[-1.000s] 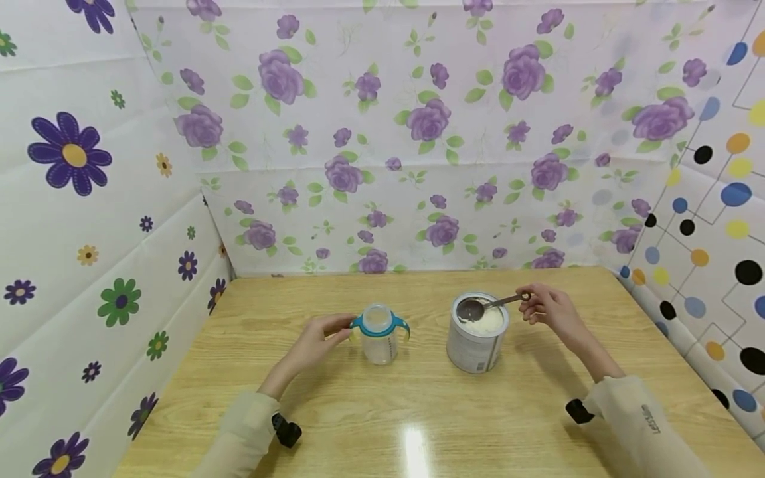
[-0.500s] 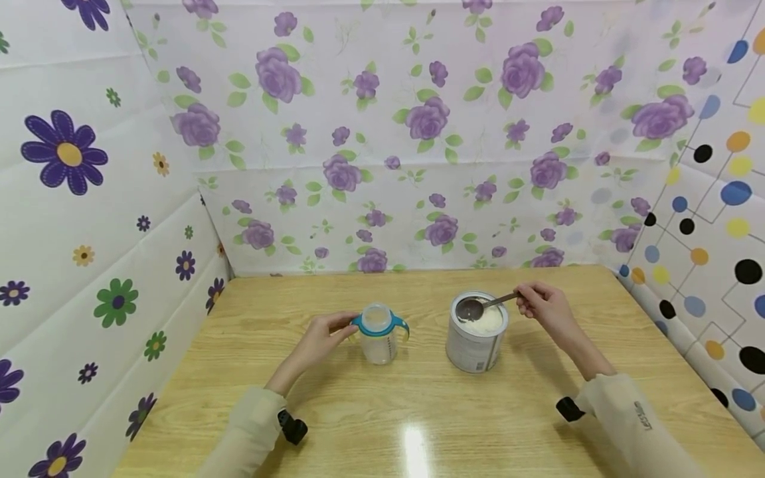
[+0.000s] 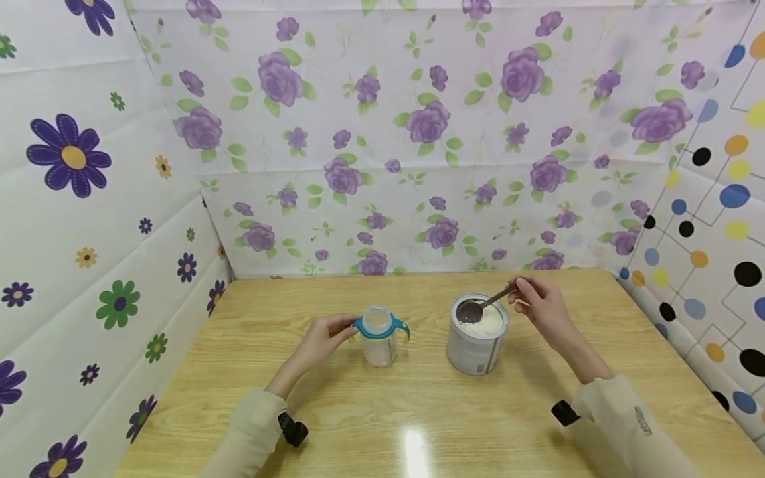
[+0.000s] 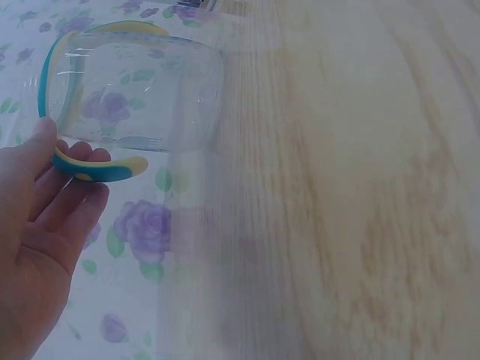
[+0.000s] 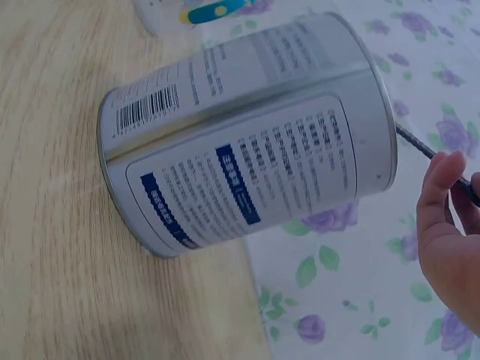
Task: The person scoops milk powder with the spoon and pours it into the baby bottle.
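Note:
A clear baby bottle (image 3: pixel 379 348) with a blue and yellow two-handled collar stands upright on the table. My left hand (image 3: pixel 323 342) pinches its left handle (image 4: pixel 101 171) between thumb and fingers. To the right stands an open milk powder can (image 3: pixel 475 352), pale powder (image 3: pixel 491 321) showing inside. In my right hand (image 3: pixel 545 312) is the handle end of a dark metal spoon (image 3: pixel 499 295), held between thumb and fingers. The spoon's bowl lies inside the can's mouth, over the powder. In the right wrist view the can's printed side (image 5: pixel 255 135) hides the bowl.
The wooden table (image 3: pixel 335 425) ends against a floral cloth wall (image 3: pixel 382 133) at the back. Patterned cloth sides (image 3: pixel 89 219) enclose it left and right. Bottle and can stand apart, with bare wood between them.
My right hand has closed its grip on the spoon handle, moved left and raised it, so the spoon tilts more steeply into the can. The left hand stays on the bottle's handle.

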A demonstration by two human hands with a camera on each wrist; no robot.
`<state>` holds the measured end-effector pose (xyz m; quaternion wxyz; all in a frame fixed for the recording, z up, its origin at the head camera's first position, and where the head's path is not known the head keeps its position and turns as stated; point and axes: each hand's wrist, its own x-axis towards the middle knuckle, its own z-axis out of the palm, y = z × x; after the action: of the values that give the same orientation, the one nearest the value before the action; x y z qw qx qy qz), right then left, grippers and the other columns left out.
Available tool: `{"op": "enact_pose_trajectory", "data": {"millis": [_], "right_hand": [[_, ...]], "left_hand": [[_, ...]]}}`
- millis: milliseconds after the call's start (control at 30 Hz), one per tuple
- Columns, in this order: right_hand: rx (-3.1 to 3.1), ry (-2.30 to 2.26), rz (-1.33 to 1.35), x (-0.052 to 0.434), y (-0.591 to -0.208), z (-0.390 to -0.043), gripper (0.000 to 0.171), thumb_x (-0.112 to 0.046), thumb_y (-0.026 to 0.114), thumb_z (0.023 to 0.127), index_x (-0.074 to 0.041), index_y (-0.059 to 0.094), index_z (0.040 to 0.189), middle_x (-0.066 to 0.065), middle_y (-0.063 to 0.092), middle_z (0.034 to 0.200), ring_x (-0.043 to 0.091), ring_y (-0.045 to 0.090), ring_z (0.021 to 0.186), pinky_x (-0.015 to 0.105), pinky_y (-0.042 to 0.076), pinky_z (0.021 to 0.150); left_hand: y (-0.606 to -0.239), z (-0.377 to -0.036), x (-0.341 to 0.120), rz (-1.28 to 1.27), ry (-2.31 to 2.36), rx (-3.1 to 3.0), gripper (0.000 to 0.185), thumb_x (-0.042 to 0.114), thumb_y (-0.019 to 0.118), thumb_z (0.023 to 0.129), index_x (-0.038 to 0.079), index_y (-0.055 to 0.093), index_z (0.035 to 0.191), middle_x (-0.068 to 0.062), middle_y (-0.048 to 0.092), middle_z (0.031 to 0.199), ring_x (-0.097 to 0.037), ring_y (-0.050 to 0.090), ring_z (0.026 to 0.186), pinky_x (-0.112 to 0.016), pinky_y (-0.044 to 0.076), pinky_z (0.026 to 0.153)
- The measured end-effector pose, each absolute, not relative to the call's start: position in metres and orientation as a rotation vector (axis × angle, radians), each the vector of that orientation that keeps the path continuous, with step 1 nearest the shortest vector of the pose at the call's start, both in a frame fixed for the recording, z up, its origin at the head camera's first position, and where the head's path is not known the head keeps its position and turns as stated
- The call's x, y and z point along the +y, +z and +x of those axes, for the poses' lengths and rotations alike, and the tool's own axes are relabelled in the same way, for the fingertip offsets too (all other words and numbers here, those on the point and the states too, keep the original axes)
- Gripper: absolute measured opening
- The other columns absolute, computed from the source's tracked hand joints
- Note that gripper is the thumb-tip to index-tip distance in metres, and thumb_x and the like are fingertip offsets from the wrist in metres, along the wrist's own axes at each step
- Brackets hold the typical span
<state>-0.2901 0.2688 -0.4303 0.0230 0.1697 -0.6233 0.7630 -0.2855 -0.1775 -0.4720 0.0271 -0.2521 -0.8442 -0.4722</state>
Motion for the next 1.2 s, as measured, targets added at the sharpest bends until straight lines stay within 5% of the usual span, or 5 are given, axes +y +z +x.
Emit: {"op": "enact_pose_trajectory", "data": {"millis": [300, 700, 933, 1200], "right_hand": [[-2.157, 1.764, 0.719, 0.258, -0.422, -0.283, 0.031, -0.012, 0.039, 0.105, 0.010, 0.058, 0.113, -0.010, 0.066, 0.097, 0.007, 0.063, 0.081, 0.020, 0.053, 0.066], [-2.046, 1.215, 0.846, 0.254, -0.413, -0.274, 0.022, 0.012, 0.045, 0.097, 0.004, 0.065, 0.099, 0.014, 0.067, 0.089, -0.001, 0.061, 0.077, 0.016, 0.051, 0.064], [-1.948, 0.943, 0.991, 0.247, -0.411, -0.272, 0.020, 0.013, 0.053, 0.092, 0.000, 0.067, 0.096, 0.009, 0.065, 0.080, 0.011, 0.059, 0.070, 0.012, 0.047, 0.065], [-1.932, 0.976, 0.933, 0.240, -0.418, -0.270, 0.019, 0.009, 0.051, 0.095, -0.003, 0.065, 0.090, 0.003, 0.062, 0.074, 0.008, 0.053, 0.063, 0.012, 0.043, 0.060]], "left_hand": [[-0.472, -0.286, -0.177, -0.742, -1.417, -2.647, 0.032, 0.025, 0.060, 0.096, 0.013, 0.066, 0.125, -0.008, 0.069, 0.119, -0.024, 0.068, 0.107, -0.035, 0.056, 0.089], [-0.475, -0.287, -0.178, -0.763, -1.454, -2.605, 0.031, 0.022, 0.062, 0.095, 0.013, 0.067, 0.124, -0.009, 0.070, 0.118, -0.024, 0.068, 0.106, -0.039, 0.056, 0.088], [-0.473, -0.288, -0.178, -0.744, -1.430, -2.638, 0.032, 0.025, 0.061, 0.095, 0.013, 0.067, 0.124, -0.007, 0.070, 0.118, -0.022, 0.068, 0.106, -0.035, 0.056, 0.089], [-0.474, -0.289, -0.178, -0.780, -1.404, -2.625, 0.032, 0.026, 0.061, 0.095, 0.012, 0.068, 0.122, -0.008, 0.071, 0.115, -0.023, 0.069, 0.104, -0.033, 0.056, 0.087]]}}
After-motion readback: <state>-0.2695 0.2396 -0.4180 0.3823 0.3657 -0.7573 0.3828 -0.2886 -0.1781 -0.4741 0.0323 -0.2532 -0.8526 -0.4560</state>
